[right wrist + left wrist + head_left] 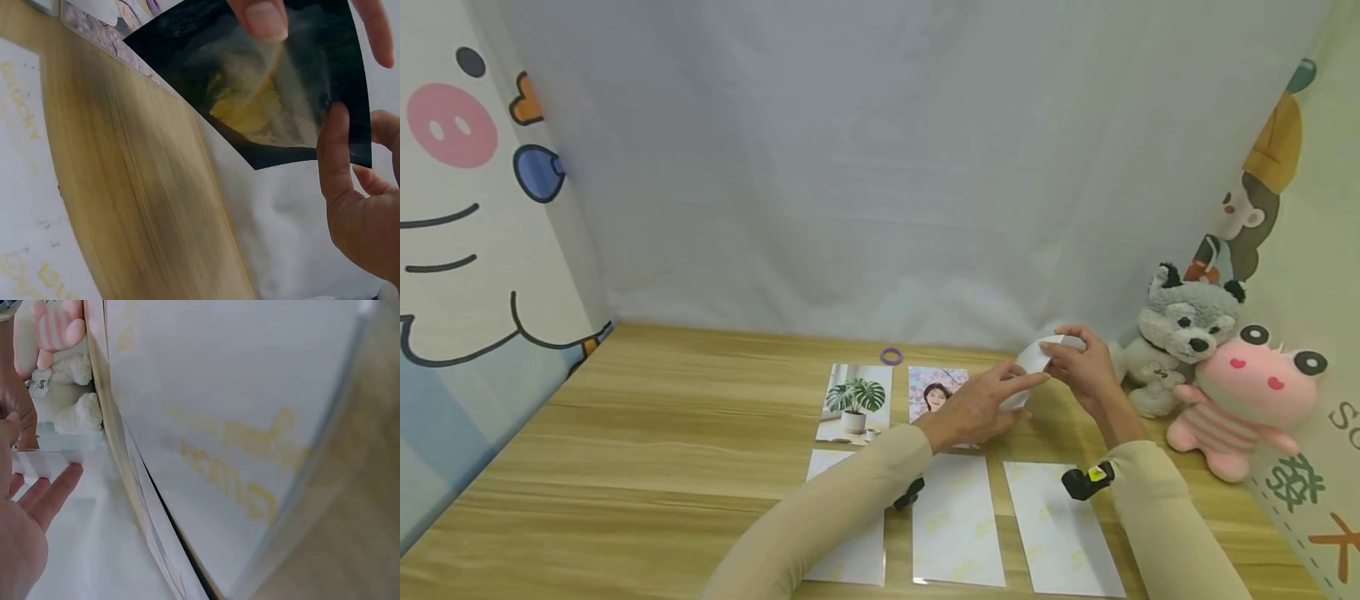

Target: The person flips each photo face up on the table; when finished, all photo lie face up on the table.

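Both hands hold a photo print (1034, 357) up above the back right of the table, its sheet bowed. The picture side of this print (247, 106) is dark with a yellow patch, seen in the right wrist view. My left hand (981, 406) grips its left part, and the thumb lies over the picture. At the other edge my right hand (1084, 371) pinches the print between thumb and fingers. Face up on the table lie a plant photo (855, 404) and a portrait photo (936, 382), the latter partly hidden by the left hand.
Three white-backed prints lie face down in front: a left one (857, 546), a middle one (957, 525) and a right one (1052, 542). A purple ring (891, 357) is behind the photos. A husky plush (1187, 325) and a pink frog plush (1232, 408) sit at the right.
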`<control>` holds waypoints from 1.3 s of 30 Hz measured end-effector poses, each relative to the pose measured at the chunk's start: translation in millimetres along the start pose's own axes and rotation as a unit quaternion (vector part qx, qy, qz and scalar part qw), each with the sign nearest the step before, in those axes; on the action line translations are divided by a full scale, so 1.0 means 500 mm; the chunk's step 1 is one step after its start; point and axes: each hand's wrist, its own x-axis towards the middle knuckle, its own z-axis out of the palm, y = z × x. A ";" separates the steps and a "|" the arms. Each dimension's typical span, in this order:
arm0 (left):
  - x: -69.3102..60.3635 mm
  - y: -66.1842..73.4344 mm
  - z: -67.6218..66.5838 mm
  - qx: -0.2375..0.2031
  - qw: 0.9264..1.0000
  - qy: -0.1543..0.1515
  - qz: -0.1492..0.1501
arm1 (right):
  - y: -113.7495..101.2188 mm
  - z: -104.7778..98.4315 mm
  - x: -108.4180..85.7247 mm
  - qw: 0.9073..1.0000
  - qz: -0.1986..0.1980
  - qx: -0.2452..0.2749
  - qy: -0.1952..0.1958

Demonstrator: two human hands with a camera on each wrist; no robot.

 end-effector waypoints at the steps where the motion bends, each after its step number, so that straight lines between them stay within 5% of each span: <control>1: -0.001 -0.001 -0.001 -0.009 1.000 0.003 -0.003 | 0.002 0.001 0.000 1.000 -0.004 0.011 0.000; 8: -0.005 -0.007 -0.003 -0.025 0.999 0.037 -0.019 | 0.018 0.015 0.000 0.998 -0.044 0.053 0.004; 20: -0.012 -0.014 -0.011 -0.059 0.996 0.060 -0.038 | 0.037 0.034 0.007 0.995 -0.069 0.055 0.038; 33: -0.012 -0.016 -0.016 -0.112 0.986 0.062 -0.109 | 0.036 0.048 0.003 0.996 -0.053 0.028 0.064; 39: -0.012 -0.017 -0.017 -0.127 0.979 0.087 -0.133 | 0.032 0.055 0.003 0.997 -0.049 0.010 0.060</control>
